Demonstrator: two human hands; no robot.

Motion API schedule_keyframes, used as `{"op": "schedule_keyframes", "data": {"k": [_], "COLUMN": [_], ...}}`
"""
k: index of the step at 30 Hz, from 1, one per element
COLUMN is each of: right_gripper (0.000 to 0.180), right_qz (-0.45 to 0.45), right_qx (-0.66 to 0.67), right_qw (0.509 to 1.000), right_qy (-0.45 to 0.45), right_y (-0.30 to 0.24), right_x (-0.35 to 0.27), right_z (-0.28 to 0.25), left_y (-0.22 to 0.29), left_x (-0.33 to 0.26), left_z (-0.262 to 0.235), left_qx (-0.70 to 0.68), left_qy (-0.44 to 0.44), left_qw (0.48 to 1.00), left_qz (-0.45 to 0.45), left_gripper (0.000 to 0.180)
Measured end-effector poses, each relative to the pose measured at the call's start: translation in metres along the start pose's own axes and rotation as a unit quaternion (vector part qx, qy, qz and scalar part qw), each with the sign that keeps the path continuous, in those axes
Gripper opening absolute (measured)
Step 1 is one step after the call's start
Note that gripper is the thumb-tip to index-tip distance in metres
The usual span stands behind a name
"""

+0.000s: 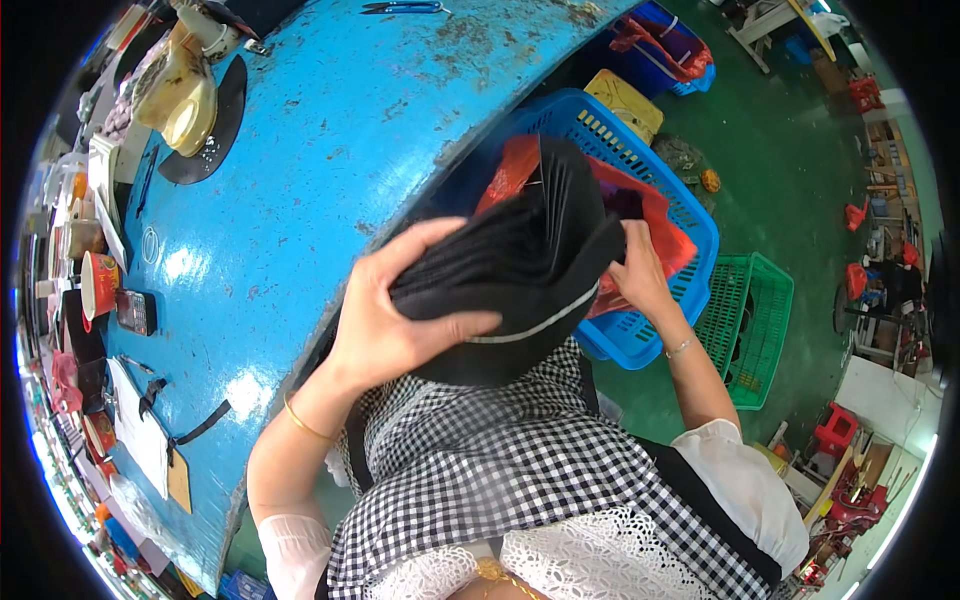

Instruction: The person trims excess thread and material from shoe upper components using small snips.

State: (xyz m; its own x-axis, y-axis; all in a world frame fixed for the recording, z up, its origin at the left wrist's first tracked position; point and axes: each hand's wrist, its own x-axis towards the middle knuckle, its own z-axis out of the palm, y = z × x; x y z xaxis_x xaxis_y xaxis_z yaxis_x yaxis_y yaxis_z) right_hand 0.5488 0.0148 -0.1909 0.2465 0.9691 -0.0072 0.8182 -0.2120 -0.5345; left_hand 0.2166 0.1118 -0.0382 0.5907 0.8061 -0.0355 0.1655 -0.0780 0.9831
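The blue bench point(330, 180) fills the upper left, its paint worn and chipped, its curved edge running from the top right down to the lower left. Beside it on the green floor point(800, 190) stands a blue plastic basket point(690, 215) lined with a red bag point(665, 225), then a green basket point(760, 310) to its right and a yellow crate point(625, 100) behind it.

Over the gap between bench and blue basket, just in front of the person's checked apron point(520, 460), is a thick stack of black fabric pieces point(520, 265) — flat layers fanned open at the top, edges showing as thin lines. Its long axis runs from lower left to upper right, the upper end pointing toward the blue basket; a pale stripe follows its lower edge.

The left hand point(390, 310) clasps the stack's near end, fingers point(440, 235) curled over the top and the thumb pressed along the front. The right hand point(640, 275) grips the far end from behind — its fingers are mostly hidden by the fabric.

On the bench's far left lie a black round mat point(215, 125) under a cream plastic jug point(180, 90), a red cup point(98, 285), a dark phone point(136, 312), and a tan tag on a black strap point(180, 478). Blue-handled scissors point(405, 8) lie at the top edge.
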Motion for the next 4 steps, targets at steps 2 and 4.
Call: {"op": "schedule_keyframes", "data": {"k": [2,4], "right_gripper": [0.053,0.072], "right_qz": [0.03,0.079], "right_qx": [-0.055,-0.168], "right_qw": [0.993,0.942], "right_qy": [-0.103,-0.279], "right_y": [0.016,0.02], "right_x": [-0.016,-0.031], "right_z": [-0.004,-0.007], "left_y": [-0.005,-0.011], "left_x": [0.013,0.034], "left_z": [0.006,0.016], "left_qx": [-0.006,0.0], "left_qy": [0.03,0.039], "left_qw": [1.0,0.999], "left_qz": [-0.003,0.012], "left_gripper": [0.066,0.069]}}
